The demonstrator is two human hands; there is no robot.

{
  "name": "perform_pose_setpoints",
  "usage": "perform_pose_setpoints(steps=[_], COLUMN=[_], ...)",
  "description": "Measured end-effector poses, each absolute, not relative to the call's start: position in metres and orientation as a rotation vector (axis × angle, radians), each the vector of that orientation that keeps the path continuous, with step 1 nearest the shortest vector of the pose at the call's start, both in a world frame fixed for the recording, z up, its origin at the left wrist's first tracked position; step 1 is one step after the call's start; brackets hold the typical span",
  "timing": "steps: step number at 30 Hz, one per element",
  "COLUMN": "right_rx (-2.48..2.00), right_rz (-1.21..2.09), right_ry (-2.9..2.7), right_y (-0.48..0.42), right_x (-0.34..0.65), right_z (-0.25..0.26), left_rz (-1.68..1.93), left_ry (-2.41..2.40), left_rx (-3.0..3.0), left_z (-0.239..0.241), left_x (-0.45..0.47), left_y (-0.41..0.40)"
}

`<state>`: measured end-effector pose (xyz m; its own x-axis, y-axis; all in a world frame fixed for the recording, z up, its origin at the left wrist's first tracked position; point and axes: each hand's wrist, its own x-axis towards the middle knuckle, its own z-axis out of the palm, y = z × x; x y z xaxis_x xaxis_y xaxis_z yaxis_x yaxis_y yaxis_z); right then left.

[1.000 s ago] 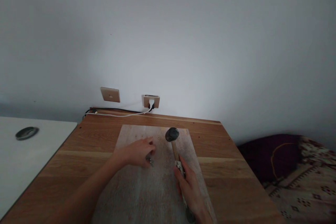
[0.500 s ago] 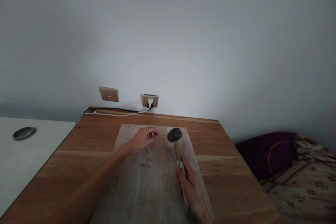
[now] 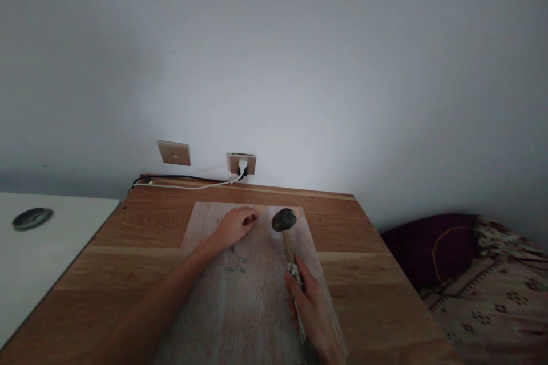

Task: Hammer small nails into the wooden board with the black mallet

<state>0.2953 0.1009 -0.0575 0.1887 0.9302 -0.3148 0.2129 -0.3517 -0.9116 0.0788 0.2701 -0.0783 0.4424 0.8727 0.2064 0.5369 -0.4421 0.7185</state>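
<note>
My right hand (image 3: 309,303) is wrapped around the handle of a mallet (image 3: 284,220) with a dark, rounded head and a worn, paint-flecked grip. The mallet's head is just above or on the far right part of a worn wooden board (image 3: 257,308); I cannot tell which. To the left of it, my left hand (image 3: 235,225) is low over the board with its fingers curled together. What those fingers pinch, if anything, is too small to make out. Several small metal pieces, like screws or anchors (image 3: 240,270), lie on the board near my left wrist.
The board lies on a wooden table (image 3: 363,296) against a wall. A wall socket (image 3: 242,163) has plugs in it, and a white cable (image 3: 184,187) runs along the table's back edge. A white surface (image 3: 55,262) with a dark round object (image 3: 32,219) stands left; patterned fabric (image 3: 483,302) lies right.
The view has shifted slightly, so the table and wall fittings appear a little further left. Both hands and the mallet stay almost where they were over the board.
</note>
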Motion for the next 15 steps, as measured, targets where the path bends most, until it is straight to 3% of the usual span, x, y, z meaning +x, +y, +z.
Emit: perform_pose_setpoints(steps=[15], right_rx=[-1.581], right_rz=[1.235], right_ry=[-1.289], right_y=[0.116], right_x=[0.276], right_z=[-0.057], left_rz=[0.805], left_ry=[1.196], left_rx=[2.003], left_z=[-0.082], left_x=[0.080], left_y=[0.273])
